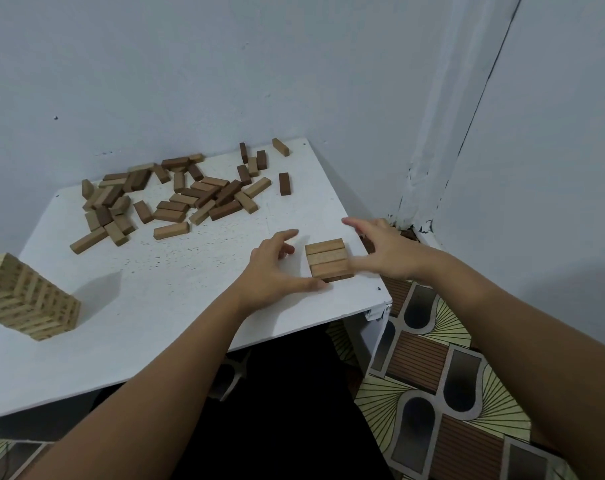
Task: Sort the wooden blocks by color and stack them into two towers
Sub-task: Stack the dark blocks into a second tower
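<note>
Left hand (pixel 276 268) and right hand (pixel 391 251) spread, flanking short block stack (pixel 327 259)

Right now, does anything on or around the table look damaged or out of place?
Yes. The white table's near right corner is chipped, with torn edging. The wall corner behind the right hand shows cracked, peeling paint. The loose blocks lie scattered, light and dark still mixed.
</note>
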Demonstrator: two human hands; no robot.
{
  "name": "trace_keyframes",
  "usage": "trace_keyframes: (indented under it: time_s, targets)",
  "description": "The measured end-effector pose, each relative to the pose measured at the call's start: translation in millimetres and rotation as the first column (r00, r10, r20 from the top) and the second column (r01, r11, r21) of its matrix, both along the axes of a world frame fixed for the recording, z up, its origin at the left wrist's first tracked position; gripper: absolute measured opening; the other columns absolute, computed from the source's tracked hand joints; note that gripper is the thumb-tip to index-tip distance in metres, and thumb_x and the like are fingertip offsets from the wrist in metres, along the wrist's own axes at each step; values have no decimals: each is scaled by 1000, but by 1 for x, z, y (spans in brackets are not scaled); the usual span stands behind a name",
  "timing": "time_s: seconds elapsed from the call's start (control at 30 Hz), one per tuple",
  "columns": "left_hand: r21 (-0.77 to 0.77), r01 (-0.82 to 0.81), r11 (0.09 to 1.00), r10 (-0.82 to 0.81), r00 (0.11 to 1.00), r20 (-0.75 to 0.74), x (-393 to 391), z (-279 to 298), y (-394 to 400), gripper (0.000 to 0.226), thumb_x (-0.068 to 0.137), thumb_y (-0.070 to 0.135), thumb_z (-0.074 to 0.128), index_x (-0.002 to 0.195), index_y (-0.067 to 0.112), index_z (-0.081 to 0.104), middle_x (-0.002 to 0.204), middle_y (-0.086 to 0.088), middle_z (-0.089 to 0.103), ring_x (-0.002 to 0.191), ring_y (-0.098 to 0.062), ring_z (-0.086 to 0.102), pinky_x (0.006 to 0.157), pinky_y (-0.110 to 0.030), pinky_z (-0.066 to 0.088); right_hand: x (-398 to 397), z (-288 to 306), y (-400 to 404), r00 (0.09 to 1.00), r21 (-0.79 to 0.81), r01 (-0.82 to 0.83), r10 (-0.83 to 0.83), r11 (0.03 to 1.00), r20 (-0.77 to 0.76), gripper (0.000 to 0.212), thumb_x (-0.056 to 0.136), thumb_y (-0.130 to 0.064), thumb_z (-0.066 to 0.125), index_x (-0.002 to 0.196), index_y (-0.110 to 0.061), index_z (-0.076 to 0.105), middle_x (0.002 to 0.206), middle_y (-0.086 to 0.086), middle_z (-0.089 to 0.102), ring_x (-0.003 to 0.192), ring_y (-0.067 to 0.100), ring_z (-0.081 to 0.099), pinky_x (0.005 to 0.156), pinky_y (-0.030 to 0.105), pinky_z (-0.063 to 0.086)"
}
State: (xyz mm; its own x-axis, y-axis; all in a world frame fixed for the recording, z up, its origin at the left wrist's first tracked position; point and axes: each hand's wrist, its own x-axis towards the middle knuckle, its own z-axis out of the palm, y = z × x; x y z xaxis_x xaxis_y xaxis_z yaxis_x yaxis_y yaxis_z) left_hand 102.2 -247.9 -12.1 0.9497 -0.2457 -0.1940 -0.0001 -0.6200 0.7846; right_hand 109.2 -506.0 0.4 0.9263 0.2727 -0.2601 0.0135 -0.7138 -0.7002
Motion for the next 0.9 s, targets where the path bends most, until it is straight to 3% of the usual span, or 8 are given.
trace_keyframes:
  time_s: [0.07, 0.17, 0.23, 0.27, 0.37, 0.5, 0.67, 0.9]
  targets:
    - [-100, -84, 991, 87, 996, 23, -10, 4, -6, 99, 76, 68, 77, 158, 36, 32, 149, 9, 46, 138, -15, 42, 115, -39, 37, -6, -3, 5, 987, 258, 152, -162, 954, 18, 71, 98, -48, 56, 160, -41, 23, 156, -8, 29, 145, 15, 31, 116, 42, 29]
    - [-422, -261, 868, 260, 964, -61, -31, 5, -30, 84, 92, 73, 49, 163, 34, 26, 166, 13, 31, 150, -7, 31, 124, -36, 24, -17, -6, 30, 931, 641, 330, -351, 693, -101, 64, 101, -47, 42, 162, -35, 24, 166, -10, 28, 150, 8, 26, 124, 38, 22]
    - [-536, -370, 759, 342, 927, -156, -40, 1, -48, 80, 93, 72, 42, 162, 34, 29, 166, 16, 31, 151, -4, 30, 127, -37, 22, -25, -8, 48, 903, 754, 382, -391, 535, -180, 62, 104, -40, 37, 163, -29, 21, 168, -7, 25, 154, 11, 22, 128, 37, 17]
    - [-542, -380, 749, 359, 921, -150, -43, 1, -54, 71, 98, 66, 41, 161, 34, 31, 164, 17, 34, 149, -3, 31, 126, -35, 23, -30, -9, 54, 899, 761, 385, -398, 521, -182, 60, 106, -36, 36, 163, -28, 21, 169, -8, 24, 155, 10, 21, 128, 36, 16]
    - [-365, -337, 868, 382, 923, 56, -46, -1, -49, 51, 107, 43, 48, 157, 35, 39, 157, 16, 40, 145, -3, 30, 119, -30, 25, -41, -11, 52, 933, 611, 313, -355, 727, -57, 60, 108, -29, 37, 165, -31, 18, 169, -15, 20, 153, 2, 17, 127, 35, 15]
    - [-104, -249, 963, 263, 954, 146, -39, -6, -20, 51, 98, 43, 67, 146, 33, 57, 152, 11, 43, 145, -11, 26, 122, -39, 26, -45, -16, 30, 975, 351, 203, -220, 914, 9, 72, 102, -45, 39, 166, -32, 7, 170, -19, 6, 155, -2, 3, 129, 37, 8]
    - [-40, -226, 973, 230, 961, 155, -42, -8, -8, 60, 81, 52, 83, 136, 36, 67, 146, 17, 45, 139, -8, 35, 110, -29, 28, -47, -26, 20, 995, 157, 95, -98, 983, 13, 79, 106, -30, 52, 166, -26, 0, 171, -17, -5, 155, 0, -4, 120, 25, 5]
    - [-38, -244, 969, 246, 945, 215, -40, -13, -9, 44, 79, 49, 86, 120, 34, 77, 137, 18, 53, 133, -6, 42, 103, -26, 32, -46, -32, 22, 992, 168, 116, -123, 979, 28, 69, 107, -34, 54, 165, -28, 16, 171, -18, -3, 156, 3, -2, 122, 29, 7]
